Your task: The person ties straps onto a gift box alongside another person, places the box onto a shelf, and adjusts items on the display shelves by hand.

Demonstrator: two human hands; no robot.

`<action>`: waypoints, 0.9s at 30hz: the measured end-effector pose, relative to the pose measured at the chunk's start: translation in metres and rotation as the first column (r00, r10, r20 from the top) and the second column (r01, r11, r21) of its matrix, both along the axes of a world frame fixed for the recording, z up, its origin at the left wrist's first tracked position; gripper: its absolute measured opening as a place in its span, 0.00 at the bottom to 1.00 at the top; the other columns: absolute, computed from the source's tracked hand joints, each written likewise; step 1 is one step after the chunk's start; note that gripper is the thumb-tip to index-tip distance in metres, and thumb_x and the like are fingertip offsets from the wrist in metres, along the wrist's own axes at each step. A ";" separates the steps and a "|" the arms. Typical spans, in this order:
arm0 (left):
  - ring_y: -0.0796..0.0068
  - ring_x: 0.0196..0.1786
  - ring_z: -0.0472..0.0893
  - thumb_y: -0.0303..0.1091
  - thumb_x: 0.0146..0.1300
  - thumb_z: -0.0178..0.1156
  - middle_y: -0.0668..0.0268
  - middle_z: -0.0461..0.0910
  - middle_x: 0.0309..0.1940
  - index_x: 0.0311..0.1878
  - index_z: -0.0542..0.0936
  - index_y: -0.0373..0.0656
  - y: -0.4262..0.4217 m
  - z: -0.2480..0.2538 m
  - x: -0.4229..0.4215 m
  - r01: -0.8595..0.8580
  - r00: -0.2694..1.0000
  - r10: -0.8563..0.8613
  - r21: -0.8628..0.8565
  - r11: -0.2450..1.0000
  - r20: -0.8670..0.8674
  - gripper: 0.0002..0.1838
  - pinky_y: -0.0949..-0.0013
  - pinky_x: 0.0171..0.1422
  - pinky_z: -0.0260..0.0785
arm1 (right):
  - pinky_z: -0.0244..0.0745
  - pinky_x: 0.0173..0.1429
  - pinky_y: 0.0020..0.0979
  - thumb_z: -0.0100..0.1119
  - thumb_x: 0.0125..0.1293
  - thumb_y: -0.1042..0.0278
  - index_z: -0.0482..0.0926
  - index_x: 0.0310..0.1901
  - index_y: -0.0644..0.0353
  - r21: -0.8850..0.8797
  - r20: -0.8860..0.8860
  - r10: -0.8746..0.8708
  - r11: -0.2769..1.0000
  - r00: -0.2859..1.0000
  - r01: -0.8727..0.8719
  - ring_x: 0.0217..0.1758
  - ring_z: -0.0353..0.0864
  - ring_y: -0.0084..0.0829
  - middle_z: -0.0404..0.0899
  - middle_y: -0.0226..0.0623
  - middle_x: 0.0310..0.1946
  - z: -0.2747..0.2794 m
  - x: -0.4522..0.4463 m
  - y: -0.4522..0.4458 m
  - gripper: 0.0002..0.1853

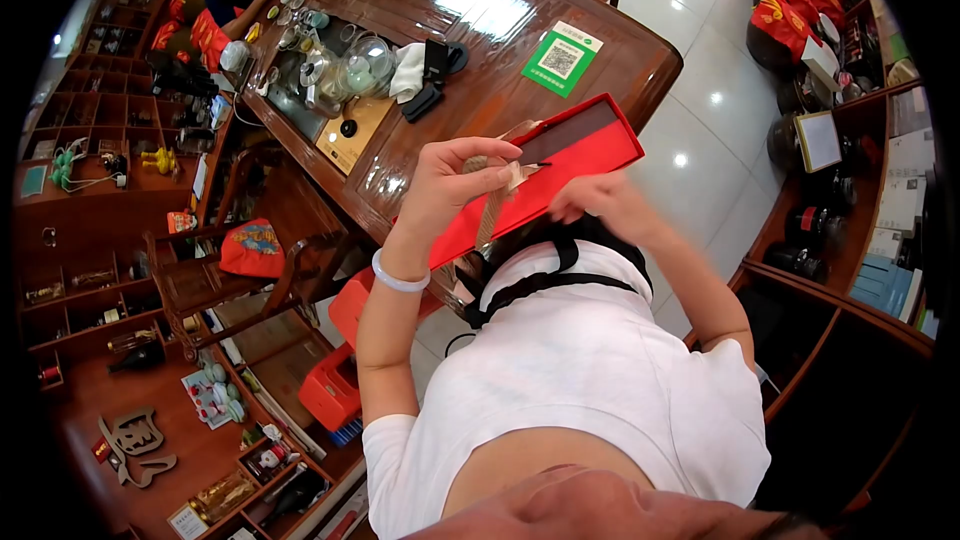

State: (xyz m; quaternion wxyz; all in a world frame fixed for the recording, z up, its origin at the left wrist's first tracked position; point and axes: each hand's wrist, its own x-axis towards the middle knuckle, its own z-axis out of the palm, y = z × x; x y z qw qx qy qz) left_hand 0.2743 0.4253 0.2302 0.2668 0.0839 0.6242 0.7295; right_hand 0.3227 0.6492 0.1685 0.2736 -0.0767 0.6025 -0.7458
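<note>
Beyond the left hand [468, 168], glassware [368, 62] and a green card [563, 58] sit on the glossy wooden surface [478, 90], shelves [120, 202] leftward. It pinches a tan strap [490, 218] above an open red box [525, 202]; whether the blurred, curled right hand [605, 202] holds anything cannot be told.

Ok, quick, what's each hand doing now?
Left hand: closed, pinching a tan strap.
Right hand: half-curled and blurred; can't tell if it holds anything.
</note>
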 end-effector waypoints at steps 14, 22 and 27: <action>0.80 0.16 0.75 0.23 0.51 0.60 0.67 0.75 0.20 0.38 0.77 0.30 -0.013 0.005 0.015 0.102 0.992 -0.094 -0.096 0.990 0.083 0.10 0.79 0.15 0.67 | 0.70 0.51 0.32 0.49 0.64 0.61 0.73 0.41 0.57 -0.558 0.693 -0.154 0.505 0.705 0.659 0.43 0.76 0.29 0.77 0.31 0.35 -0.023 -0.011 -0.047 0.10; 0.78 0.16 0.76 0.22 0.50 0.61 0.64 0.77 0.20 0.38 0.77 0.28 -0.017 0.005 0.013 0.128 0.988 -0.116 -0.126 0.984 0.099 0.11 0.78 0.19 0.68 | 0.73 0.49 0.30 0.49 0.64 0.66 0.73 0.36 0.58 -0.666 0.488 -0.374 0.424 0.788 0.614 0.40 0.76 0.29 0.76 0.33 0.33 -0.026 -0.017 0.008 0.06; 0.79 0.20 0.77 0.23 0.53 0.60 0.65 0.78 0.21 0.39 0.77 0.30 -0.021 0.008 0.006 0.167 0.982 -0.156 -0.108 0.980 0.108 0.11 0.78 0.23 0.70 | 0.73 0.47 0.31 0.47 0.65 0.68 0.72 0.37 0.59 -0.667 0.362 -0.516 0.438 0.776 0.603 0.38 0.76 0.30 0.75 0.33 0.32 -0.003 -0.016 0.023 0.06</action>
